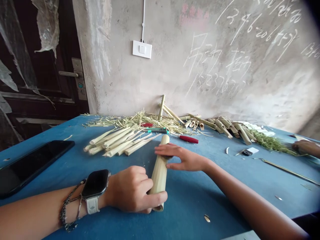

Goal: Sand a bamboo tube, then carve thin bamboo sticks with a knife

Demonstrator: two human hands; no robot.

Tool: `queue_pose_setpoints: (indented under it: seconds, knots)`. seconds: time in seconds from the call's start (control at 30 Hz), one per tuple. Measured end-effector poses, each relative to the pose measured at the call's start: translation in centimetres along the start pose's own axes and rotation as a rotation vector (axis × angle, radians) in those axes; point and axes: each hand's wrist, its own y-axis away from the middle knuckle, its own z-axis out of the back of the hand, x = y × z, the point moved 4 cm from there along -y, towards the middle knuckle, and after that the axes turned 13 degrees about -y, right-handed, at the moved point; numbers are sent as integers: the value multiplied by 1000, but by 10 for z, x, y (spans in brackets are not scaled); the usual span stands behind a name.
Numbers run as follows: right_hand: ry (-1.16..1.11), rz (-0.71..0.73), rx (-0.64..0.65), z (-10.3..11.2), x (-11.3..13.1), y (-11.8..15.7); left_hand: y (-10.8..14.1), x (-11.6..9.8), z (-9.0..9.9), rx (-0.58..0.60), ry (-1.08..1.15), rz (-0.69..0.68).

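A pale peeled bamboo tube (160, 175) lies on the blue table, pointing away from me. My left hand (136, 190) is closed around its near end, thumb across the top. My right hand (180, 156) lies over the tube's far part with its fingers stretched out and thumb apart. A dark patch shows beneath the right palm; what it is I cannot make out. Just beyond the hands, a pile of peeled bamboo pieces (117, 141) lies to the left. A red-handled tool (188, 139) and a teal cutter (156, 130) lie past the tube's far end.
A black phone (35, 166) lies at the left. Thin shavings (135, 118) are heaped along the wall, with cut bamboo tubes (222, 126) to the right. Green shavings (270, 141) lie near another person's hand (306, 146). A thin rod (290, 170) lies at the right.
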Motion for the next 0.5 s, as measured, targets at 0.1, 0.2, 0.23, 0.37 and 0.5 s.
queue_pose_setpoints:
  seconds: [0.1,0.2,0.23,0.37,0.5]
  knots:
    - [97,-52,-105,4,-3,1,1,-1,0,35,-1,4]
    - [-63,54,69,-4,6,0,-1,-1,3,20,-58,7]
    - [-101,86,92,-5,8,0,-2,-2,4,10,-82,-1]
    - [59,48,-152,0,-2,-1,-4,-3,6,-23,-153,-13]
    - [41,44,-115,-4,0,-2,-3,-3,4,-13,-146,-1]
